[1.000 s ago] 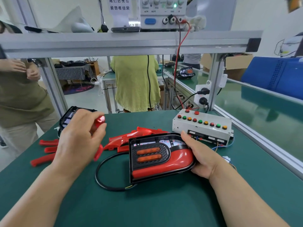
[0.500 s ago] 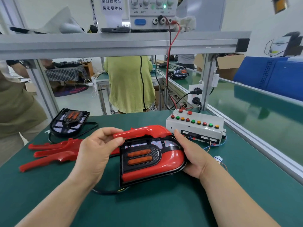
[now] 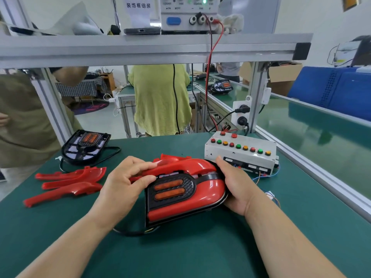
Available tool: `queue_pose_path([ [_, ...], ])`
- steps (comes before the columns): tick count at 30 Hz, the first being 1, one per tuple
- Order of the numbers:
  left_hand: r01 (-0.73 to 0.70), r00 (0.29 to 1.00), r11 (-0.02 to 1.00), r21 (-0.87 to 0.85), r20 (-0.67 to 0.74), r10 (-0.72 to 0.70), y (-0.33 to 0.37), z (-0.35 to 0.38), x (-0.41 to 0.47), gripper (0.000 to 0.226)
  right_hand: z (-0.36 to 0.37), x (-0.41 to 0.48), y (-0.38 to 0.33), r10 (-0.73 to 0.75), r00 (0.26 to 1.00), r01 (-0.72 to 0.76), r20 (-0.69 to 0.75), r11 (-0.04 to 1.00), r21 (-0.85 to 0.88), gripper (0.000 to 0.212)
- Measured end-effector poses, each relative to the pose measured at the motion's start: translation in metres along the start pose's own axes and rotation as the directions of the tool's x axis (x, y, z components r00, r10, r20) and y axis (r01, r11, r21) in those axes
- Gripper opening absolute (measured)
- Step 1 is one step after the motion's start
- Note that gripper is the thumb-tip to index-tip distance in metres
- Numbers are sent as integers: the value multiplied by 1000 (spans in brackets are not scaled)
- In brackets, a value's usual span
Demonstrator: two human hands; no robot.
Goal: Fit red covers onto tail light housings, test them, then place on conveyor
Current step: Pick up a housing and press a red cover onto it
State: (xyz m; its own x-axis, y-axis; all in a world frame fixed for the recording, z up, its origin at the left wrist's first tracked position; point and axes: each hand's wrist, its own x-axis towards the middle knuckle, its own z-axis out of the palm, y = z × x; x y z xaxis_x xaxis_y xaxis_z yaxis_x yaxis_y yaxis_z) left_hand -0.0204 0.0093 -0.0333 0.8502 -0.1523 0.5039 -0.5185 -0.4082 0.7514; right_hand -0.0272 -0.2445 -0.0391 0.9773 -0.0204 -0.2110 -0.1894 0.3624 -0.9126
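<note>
A tail light housing [image 3: 150, 196] is held near the middle of the green workbench [image 3: 200, 249], gripped at its right end by the right hand [image 3: 237, 189]. A red cover [image 3: 186, 166] is pinched by the curled fingers of the left hand [image 3: 120, 185] against the housing's far edge. Toward the left edge, spare red covers [image 3: 68, 183] are laid.

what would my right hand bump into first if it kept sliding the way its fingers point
Most likely the white button box: the right hand, cupping the end of the tail light housing, points its fingers at the box's near left corner. The gap looks small, though depth is unclear.
</note>
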Motion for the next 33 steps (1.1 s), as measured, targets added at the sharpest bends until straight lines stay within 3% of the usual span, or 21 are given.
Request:
queue_pose_path([
  [9, -69, 997, 997, 27, 20, 68, -3, 0, 1, 47, 0, -1, 0, 13, 1000, -14, 18, 997, 75, 47],
  [17, -65, 998, 997, -49, -20, 64, -4, -2, 1, 38, 1, -2, -1, 48, 999, -50, 18, 992, 112, 51],
  [33, -134, 991, 991, -22, -25, 133, -2, 4, 1, 49, 2, -9, -4, 45, 997, -51, 61, 994, 99, 40],
])
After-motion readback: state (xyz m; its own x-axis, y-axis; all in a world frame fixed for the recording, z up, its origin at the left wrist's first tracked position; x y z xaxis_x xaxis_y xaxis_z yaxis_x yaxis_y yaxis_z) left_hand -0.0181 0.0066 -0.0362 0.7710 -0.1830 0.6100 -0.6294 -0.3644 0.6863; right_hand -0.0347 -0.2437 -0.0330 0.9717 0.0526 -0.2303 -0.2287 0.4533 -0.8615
